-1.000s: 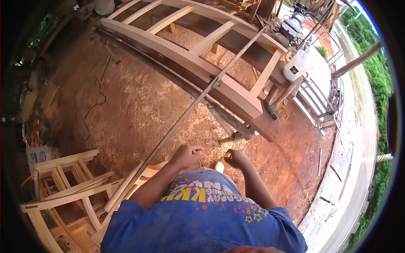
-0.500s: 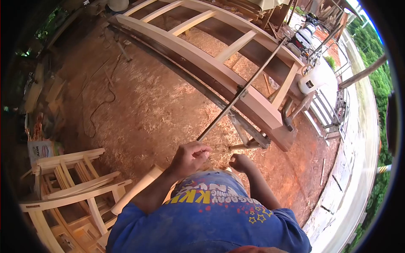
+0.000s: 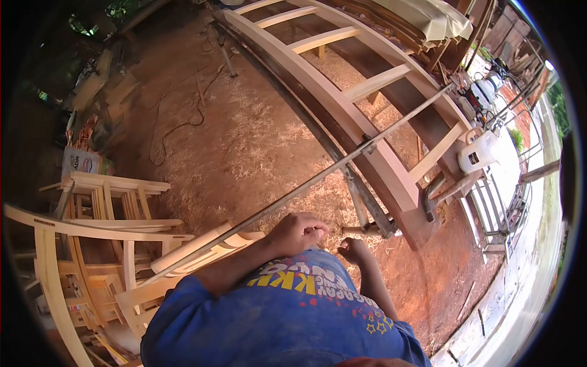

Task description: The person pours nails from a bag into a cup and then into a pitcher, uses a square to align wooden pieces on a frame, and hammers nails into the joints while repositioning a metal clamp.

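My left hand [image 3: 299, 232] is curled into a fist in front of my blue shirt, with nothing visible in it. It hangs just below a long thin metal bar [image 3: 318, 179] that runs from the lower left up to the right, across a big curved wooden frame [image 3: 342, 98]. My right hand [image 3: 353, 249] is also closed, a little lower and to the right, above ground strewn with shavings. A pale curved wooden piece [image 3: 202, 244] lies under my left forearm.
Unfinished wooden chair frames [image 3: 104, 208] are stacked at the left. A dark stand [image 3: 367, 208] props up the big frame's near end. A white jug [image 3: 477, 153] and a metal rack [image 3: 495, 208] are at the right. A cable [image 3: 177, 128] snakes over the dirt floor.
The view has swung left, so the big frame and jug sit further right. Both hands have come closer to my shirt. The bar now shows its full length past my left hand.
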